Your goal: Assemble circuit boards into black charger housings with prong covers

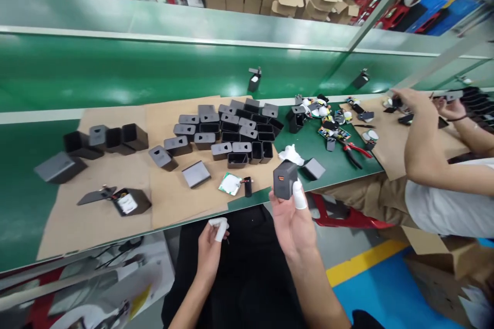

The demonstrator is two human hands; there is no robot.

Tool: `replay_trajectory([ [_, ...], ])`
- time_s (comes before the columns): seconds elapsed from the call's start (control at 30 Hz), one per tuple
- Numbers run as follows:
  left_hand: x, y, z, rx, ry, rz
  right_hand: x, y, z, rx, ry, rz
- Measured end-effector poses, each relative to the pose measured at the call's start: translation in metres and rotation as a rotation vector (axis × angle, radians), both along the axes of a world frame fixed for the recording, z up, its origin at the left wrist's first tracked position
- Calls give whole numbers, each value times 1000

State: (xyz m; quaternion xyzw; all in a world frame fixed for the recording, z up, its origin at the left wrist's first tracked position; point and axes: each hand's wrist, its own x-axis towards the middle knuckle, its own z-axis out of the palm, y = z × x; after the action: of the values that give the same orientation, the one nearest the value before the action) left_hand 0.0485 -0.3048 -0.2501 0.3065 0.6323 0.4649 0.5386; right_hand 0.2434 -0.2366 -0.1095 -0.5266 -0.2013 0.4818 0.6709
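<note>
My right hand [292, 226] grips a small black plastic casing [284, 180] above the table's front edge. A slot with orange-red showing marks one face of the casing. White covering wraps the right thumb. My left hand [208, 249] hangs over my lap with its fingers curled together, white coverings on the fingertips. Something thin and dark shows by those fingertips, too small to name. Nearest on the cardboard lie a green-edged circuit board with a white pad [230, 184] and a small black part [247, 186] wired to it.
Several black casings [231, 128] stand grouped mid-table on cardboard [170, 211]. An opened casing with a white label [133, 202] lies left. Red-handled pliers [357, 153], loose boards and wires [322, 108] and a crumpled white tissue [291, 155] are right. A co-worker's arms [420, 133] work farther right.
</note>
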Motion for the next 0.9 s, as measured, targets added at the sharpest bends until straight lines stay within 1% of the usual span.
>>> replay_trajectory([
  [0.07,8,5,-2,-7,-15,-22,-5,0,21,-78,362,7],
  [0.1,11,6,-3,-9,-20,-33,-6,0,30,-106,458,9],
  [0.17,16,10,-3,-10,-29,-57,-5,2,43,-151,567,5],
  [0.3,21,14,-3,5,-45,-95,-2,3,55,-223,710,-68],
  [0.43,18,9,-3,29,-56,-122,-6,-7,62,-247,817,-108],
  [0.5,15,2,-4,36,-56,-133,-11,-15,61,-232,828,-117],
  [0.57,11,-7,-6,40,-51,-138,-18,-22,54,-202,792,-103],
  [0.6,9,-12,-6,42,-46,-137,-21,-25,48,-179,739,-82],
  [0.63,6,-17,-6,45,-40,-135,-23,-27,40,-144,640,-55],
  [0.67,3,-21,-6,51,-32,-132,-25,-28,31,-97,463,-38],
  [0.73,-4,-29,-5,67,-12,-122,-23,-27,10,19,-26,-61],
  [0.77,-8,-32,-4,77,1,-115,-19,-24,0,78,-314,-116],
  [0.8,-12,-34,-3,88,15,-106,-14,-20,-10,120,-481,-175],
  [0.87,-21,-37,-2,110,48,-88,0,-11,-27,161,-669,-237],
  [0.9,-25,-39,-2,120,65,-79,8,-6,-35,176,-744,-238],
])
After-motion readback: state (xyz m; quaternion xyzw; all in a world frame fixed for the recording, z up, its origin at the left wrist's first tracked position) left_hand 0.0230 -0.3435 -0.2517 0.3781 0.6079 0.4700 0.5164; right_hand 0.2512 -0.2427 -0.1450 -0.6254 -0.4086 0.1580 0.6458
